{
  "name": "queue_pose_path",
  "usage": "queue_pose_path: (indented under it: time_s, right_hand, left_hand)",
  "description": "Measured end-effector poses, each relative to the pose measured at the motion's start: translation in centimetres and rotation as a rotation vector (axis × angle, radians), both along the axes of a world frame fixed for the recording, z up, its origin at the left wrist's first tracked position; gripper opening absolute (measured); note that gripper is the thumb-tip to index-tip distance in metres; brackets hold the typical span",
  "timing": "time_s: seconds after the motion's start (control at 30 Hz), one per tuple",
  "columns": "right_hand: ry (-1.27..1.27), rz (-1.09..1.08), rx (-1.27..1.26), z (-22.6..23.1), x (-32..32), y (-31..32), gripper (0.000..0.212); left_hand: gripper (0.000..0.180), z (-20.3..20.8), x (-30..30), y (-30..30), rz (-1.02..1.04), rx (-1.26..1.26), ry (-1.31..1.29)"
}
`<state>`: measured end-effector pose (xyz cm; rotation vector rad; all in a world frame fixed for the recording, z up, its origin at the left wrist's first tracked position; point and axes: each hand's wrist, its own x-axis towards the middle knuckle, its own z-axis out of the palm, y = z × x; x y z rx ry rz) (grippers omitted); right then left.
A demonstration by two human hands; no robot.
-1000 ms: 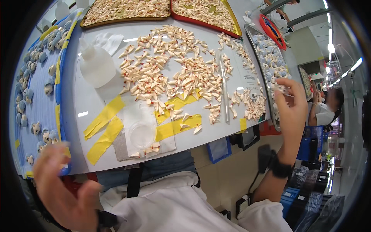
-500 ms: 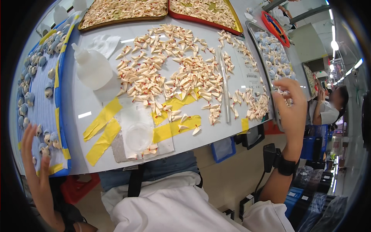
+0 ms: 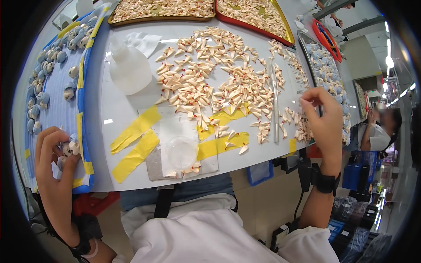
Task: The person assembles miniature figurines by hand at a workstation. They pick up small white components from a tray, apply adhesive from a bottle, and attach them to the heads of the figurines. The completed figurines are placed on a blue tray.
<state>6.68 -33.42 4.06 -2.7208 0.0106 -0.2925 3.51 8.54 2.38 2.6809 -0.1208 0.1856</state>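
At lower left, I saw the left hand (image 3: 50, 173), spread open half a second earlier, curled around blue-and-cream pieces (image 3: 67, 150) on the blue mat (image 3: 61, 111). At right, the right hand (image 3: 326, 122) had shifted toward the cream cones (image 3: 303, 133); whether its bent fingers gripped anything, I couldn't tell.

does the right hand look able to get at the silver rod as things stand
Probably yes: the right hand is just right of the silver rod, with only low-lying cream pieces between them. Whether its fingertips already pinch something, I can't tell.
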Motion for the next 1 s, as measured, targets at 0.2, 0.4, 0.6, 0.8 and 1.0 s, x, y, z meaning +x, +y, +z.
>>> queue_pose_path:
  time_s: [0.2,0.4,0.6,0.8,1.0]
  right_hand:
    - [-0.059,-0.034,0.465,1.2,-2.2,0.7,0.011]
    - [-0.01,0.062,0.612,2.1,-2.0,2.3,0.019]
    - [-0.082,0.184,0.566,2.0,-1.6,4.2,0.015]
    - [-0.047,0.318,0.667,1.8,-1.2,10.1,0.016]
    - [0.082,0.545,0.421,1.3,-0.4,13.0,0.018]
  left_hand:
    - [0.025,-1.3,1.3,0.7,-0.126,-0.093,-0.066]
    - [0.022,-0.3,-0.6,2.7,-0.069,-0.056,-0.229]
    - [0.045,-0.7,-2.8,-0.9,-0.251,-0.726,-0.196]
    - [0.045,-3.0,-3.4,-5.7,-0.396,-1.286,0.045]
    - [0.034,-3.1,-3.9,-7.4,-0.28,-1.352,0.159]
